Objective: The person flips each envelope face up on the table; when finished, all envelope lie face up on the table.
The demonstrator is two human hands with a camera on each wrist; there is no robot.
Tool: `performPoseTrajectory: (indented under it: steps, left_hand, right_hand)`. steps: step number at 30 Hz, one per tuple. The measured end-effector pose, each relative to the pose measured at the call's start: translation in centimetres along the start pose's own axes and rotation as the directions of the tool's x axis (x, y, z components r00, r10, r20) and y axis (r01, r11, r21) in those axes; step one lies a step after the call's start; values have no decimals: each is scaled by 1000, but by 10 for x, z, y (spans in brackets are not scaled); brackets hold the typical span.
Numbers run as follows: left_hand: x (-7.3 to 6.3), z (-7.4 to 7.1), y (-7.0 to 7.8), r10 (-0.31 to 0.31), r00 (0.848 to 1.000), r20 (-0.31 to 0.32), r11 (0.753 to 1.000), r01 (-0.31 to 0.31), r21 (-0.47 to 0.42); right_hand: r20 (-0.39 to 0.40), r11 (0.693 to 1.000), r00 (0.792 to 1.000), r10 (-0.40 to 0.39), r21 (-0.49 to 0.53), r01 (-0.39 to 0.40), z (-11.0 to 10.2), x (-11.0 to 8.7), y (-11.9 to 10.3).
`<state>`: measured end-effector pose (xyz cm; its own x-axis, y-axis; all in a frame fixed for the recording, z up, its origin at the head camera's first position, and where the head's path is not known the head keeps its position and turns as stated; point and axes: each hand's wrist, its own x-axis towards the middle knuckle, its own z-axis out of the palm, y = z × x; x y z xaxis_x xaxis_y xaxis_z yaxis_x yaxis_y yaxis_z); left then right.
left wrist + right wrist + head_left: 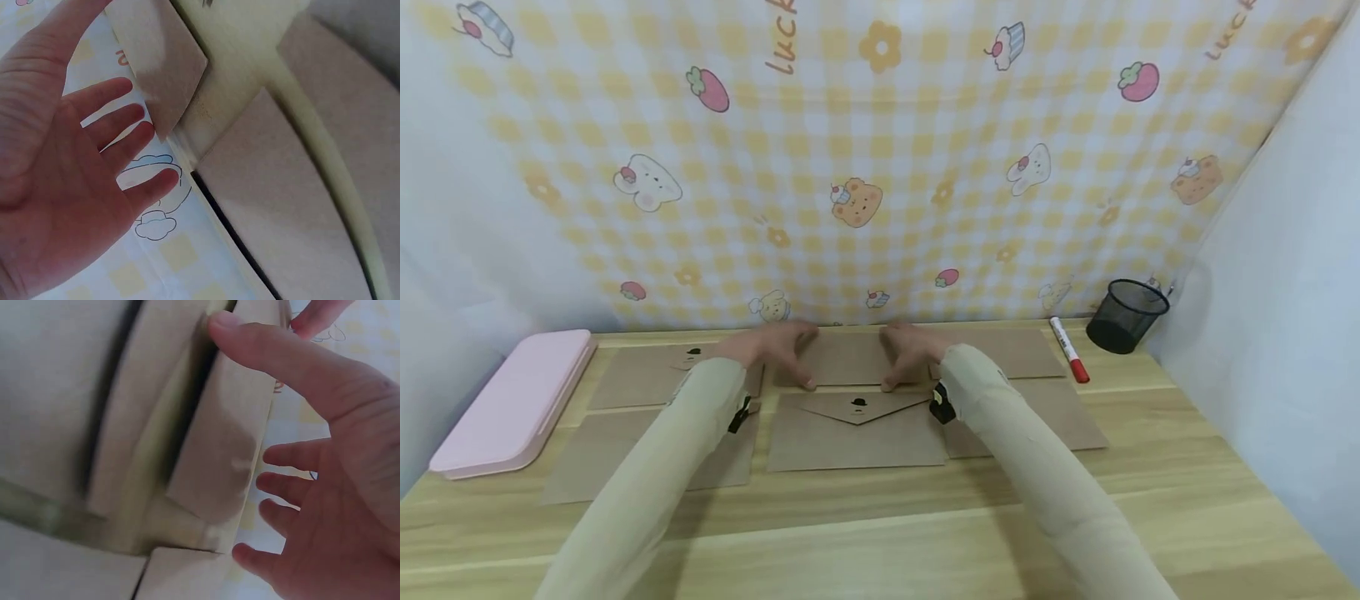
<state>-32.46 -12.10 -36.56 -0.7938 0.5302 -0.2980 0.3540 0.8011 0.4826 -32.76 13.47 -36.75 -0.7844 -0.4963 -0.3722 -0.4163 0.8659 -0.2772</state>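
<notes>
A brown kraft paper envelope (850, 358) lies flat in the back row, at the middle, against the cloth backdrop. My left hand (772, 344) is at its left end and my right hand (913, 346) at its right end. Both thumbs reach the near edge while the other fingers extend along the far edge. In the left wrist view the fingers (128, 147) are spread and nearly straight. The right wrist view shows the thumb (269, 347) stretched over the envelope's near edge. Directly in front lies another envelope (857, 442) with a pointed flap and small hat print.
More brown envelopes lie to the left (617, 375) and right (1022, 354), in two rows. A pink case (512, 400) sits at far left. A red-capped marker (1067, 350) and black mesh pen holder (1126, 317) stand at back right. White sheeting borders both sides.
</notes>
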Motion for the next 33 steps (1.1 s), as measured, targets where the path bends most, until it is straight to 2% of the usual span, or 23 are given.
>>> performPoseTrajectory:
  steps: [4,9,19,22,26,29,33]
  left_hand:
    - [2,-1,2,-1,1000,15,999,0,47]
    - [4,-2,5,38,999,21,989,-41,139]
    - [5,2,0,63,998,-9,993,-61,99]
    - [4,3,-1,87,996,-30,993,-84,84]
    - [-1,-1,-1,137,986,-94,990,-132,55]
    - [-6,-6,1,157,978,-136,987,-150,58]
    - [-14,-10,7,182,969,-166,982,-171,76]
  right_hand:
    - [44,999,998,46,20,-47,-2,7,-1]
    - [72,996,994,88,20,-89,-5,9,-1]
    - [35,992,993,110,-59,-108,-6,8,-2]
    - [16,995,996,89,-55,-88,-7,8,0]
    - [-42,999,999,29,38,-27,-15,3,2]
    - [-72,994,997,-15,104,22,-22,-6,3]
    - [-109,988,991,-71,132,86,-24,-21,6]
